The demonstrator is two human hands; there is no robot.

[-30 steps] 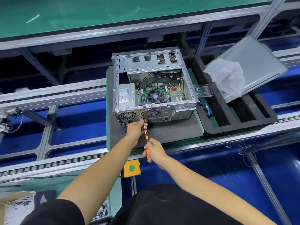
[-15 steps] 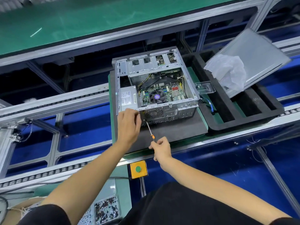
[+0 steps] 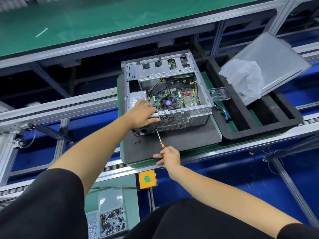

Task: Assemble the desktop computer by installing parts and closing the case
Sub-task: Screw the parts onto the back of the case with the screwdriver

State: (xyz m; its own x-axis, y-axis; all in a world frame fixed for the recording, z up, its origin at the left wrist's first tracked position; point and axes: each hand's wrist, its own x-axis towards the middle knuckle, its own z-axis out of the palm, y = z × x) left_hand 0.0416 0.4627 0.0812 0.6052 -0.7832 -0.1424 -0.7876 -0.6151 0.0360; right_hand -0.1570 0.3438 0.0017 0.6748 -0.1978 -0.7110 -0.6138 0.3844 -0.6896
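on grey foam pad (image 3: 181,140), conveyor rails (image 3: 57,109) beneath.

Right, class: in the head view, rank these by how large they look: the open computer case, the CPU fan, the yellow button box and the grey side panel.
Largest to smallest:
1. computer case
2. side panel, though it lies farther off, so the top two are unsure
3. yellow button box, nearer the camera
4. CPU fan

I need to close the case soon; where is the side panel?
In the head view, the side panel lies tilted at upper right, propped on the black foam tray, right of the case.
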